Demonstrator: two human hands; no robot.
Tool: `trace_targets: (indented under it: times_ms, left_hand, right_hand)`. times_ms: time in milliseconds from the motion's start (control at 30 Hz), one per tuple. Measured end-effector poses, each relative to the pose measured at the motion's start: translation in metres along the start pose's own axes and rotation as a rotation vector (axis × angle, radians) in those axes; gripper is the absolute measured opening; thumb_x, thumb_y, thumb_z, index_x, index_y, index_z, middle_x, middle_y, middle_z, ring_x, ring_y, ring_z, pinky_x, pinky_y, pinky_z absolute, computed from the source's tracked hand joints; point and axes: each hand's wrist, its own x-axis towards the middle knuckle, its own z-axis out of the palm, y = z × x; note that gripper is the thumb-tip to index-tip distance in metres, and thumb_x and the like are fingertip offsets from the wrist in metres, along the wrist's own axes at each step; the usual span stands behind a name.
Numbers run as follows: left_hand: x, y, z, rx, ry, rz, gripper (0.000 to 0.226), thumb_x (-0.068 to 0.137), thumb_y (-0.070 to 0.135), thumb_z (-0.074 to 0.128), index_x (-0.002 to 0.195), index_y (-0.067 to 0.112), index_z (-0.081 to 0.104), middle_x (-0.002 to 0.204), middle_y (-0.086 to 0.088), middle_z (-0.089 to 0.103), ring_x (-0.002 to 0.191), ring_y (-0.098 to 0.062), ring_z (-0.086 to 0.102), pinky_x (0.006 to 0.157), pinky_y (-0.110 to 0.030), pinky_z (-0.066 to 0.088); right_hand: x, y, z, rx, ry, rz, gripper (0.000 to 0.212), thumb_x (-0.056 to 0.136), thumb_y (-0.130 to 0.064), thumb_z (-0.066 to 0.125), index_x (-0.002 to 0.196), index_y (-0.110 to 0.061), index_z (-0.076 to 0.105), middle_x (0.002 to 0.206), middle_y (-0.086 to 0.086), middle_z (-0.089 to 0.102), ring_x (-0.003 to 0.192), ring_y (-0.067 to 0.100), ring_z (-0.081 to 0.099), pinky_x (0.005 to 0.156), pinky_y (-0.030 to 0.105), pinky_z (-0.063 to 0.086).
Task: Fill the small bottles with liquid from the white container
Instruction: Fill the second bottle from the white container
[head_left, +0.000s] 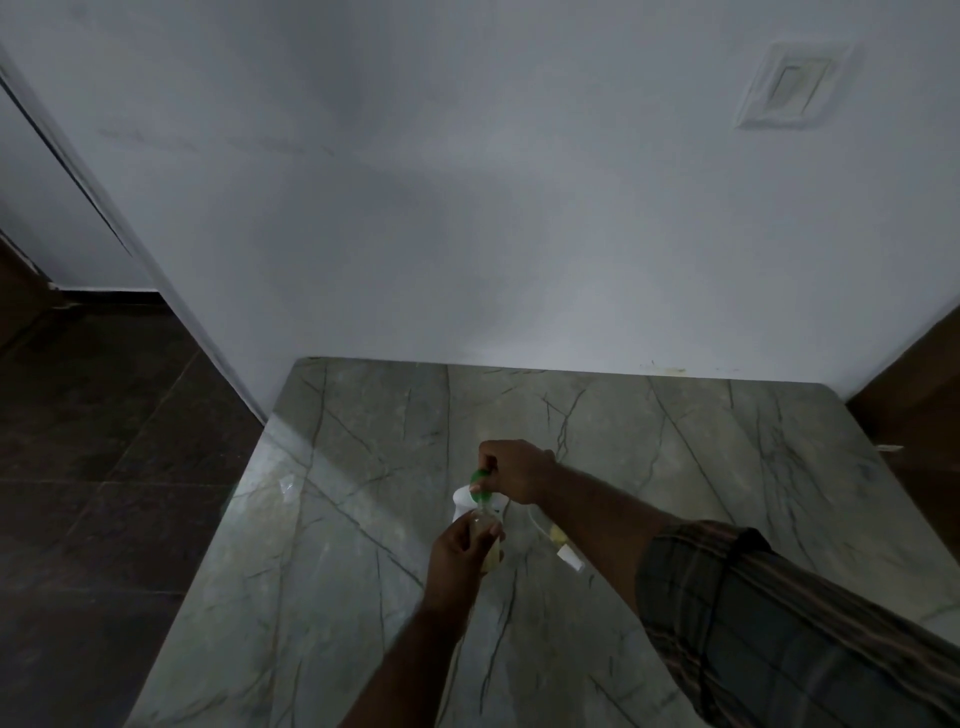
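My left hand (460, 558) grips a small clear bottle (488, 538) with yellowish liquid, held just above the marble table (363, 467). Directly over the bottle's mouth, my right hand (514, 470) pinches a green funnel-like piece (479, 486). Behind both stands the white container (461, 501), mostly hidden by the bottle and my fingers. A second small bottle (558, 540) with a white cap lies on its side just right of my left hand.
The table stands against a white wall (519, 234). Dark floor tiles (104, 441) lie beyond the table's left edge. A brown surface (914, 384) borders the far right corner. My right forearm in a plaid sleeve (779, 613) crosses the table's right half.
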Motion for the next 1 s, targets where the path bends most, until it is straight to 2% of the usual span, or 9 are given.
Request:
trace_targets:
  times_ms: [100, 200, 400, 533, 700, 833, 1000]
  left_hand:
    - [0.001, -0.006, 0.000, 0.013, 0.011, -0.009, 0.012, 0.092, 0.033, 0.071, 0.097, 0.024, 0.077, 0.100, -0.010, 0.077, 0.100, -0.032, 0.072, 0.086, -0.042, 0.061]
    - [-0.001, -0.009, 0.002, 0.026, 0.018, -0.019, 0.010, 0.092, 0.033, 0.071, 0.095, 0.025, 0.077, 0.100, -0.008, 0.076, 0.101, -0.031, 0.072, 0.090, -0.049, 0.060]
    - [-0.003, 0.004, 0.003, 0.025, 0.008, -0.004, 0.009, 0.091, 0.034, 0.072, 0.094, 0.028, 0.078, 0.102, -0.008, 0.077, 0.101, -0.029, 0.073, 0.089, -0.046, 0.061]
    - [-0.002, 0.001, 0.002, 0.035, 0.028, -0.006, 0.009, 0.091, 0.034, 0.072, 0.095, 0.027, 0.078, 0.100, -0.009, 0.077, 0.100, -0.030, 0.072, 0.089, -0.047, 0.060]
    - [-0.002, -0.005, 0.002, 0.040, 0.023, -0.028, 0.014, 0.092, 0.033, 0.070, 0.102, 0.025, 0.076, 0.101, -0.005, 0.078, 0.099, -0.027, 0.073, 0.089, -0.044, 0.061]
    - [-0.003, 0.000, 0.002, 0.035, 0.031, -0.020, 0.016, 0.092, 0.031, 0.070, 0.103, 0.021, 0.076, 0.101, -0.008, 0.077, 0.100, -0.032, 0.072, 0.091, -0.051, 0.059]
    - [-0.002, 0.006, 0.003, 0.026, 0.026, -0.012, 0.017, 0.092, 0.030, 0.070, 0.101, 0.017, 0.076, 0.102, -0.014, 0.076, 0.101, -0.038, 0.070, 0.090, -0.051, 0.059]
  right_hand:
    - [0.000, 0.003, 0.006, 0.031, 0.002, 0.000, 0.030, 0.081, -0.039, 0.072, 0.091, -0.014, 0.059, 0.097, 0.005, 0.067, 0.091, 0.023, 0.061, 0.083, 0.041, 0.045]
    - [-0.003, 0.002, 0.006, 0.013, -0.010, 0.012, 0.029, 0.080, -0.042, 0.071, 0.090, -0.019, 0.058, 0.097, 0.001, 0.067, 0.095, 0.023, 0.061, 0.090, 0.046, 0.044]
    - [-0.004, -0.007, -0.009, -0.041, -0.001, -0.004, 0.028, 0.081, -0.044, 0.071, 0.091, -0.020, 0.060, 0.092, -0.006, 0.062, 0.099, 0.020, 0.060, 0.093, 0.047, 0.041]
    - [-0.006, -0.006, -0.003, 0.005, 0.000, 0.010, 0.030, 0.080, -0.042, 0.073, 0.090, -0.018, 0.059, 0.097, 0.001, 0.067, 0.096, 0.023, 0.061, 0.092, 0.047, 0.045]
    - [-0.006, -0.002, 0.005, 0.009, 0.000, 0.016, 0.027, 0.080, -0.043, 0.072, 0.084, -0.023, 0.054, 0.094, 0.000, 0.066, 0.093, 0.023, 0.061, 0.089, 0.047, 0.043]
    - [-0.004, -0.006, -0.002, -0.034, -0.006, 0.013, 0.027, 0.080, -0.045, 0.071, 0.086, -0.023, 0.056, 0.089, -0.007, 0.061, 0.093, 0.020, 0.059, 0.091, 0.046, 0.042]
    - [-0.002, -0.007, -0.007, -0.001, 0.003, 0.013, 0.027, 0.078, -0.043, 0.074, 0.083, -0.024, 0.055, 0.093, -0.003, 0.063, 0.092, 0.020, 0.059, 0.091, 0.048, 0.046]
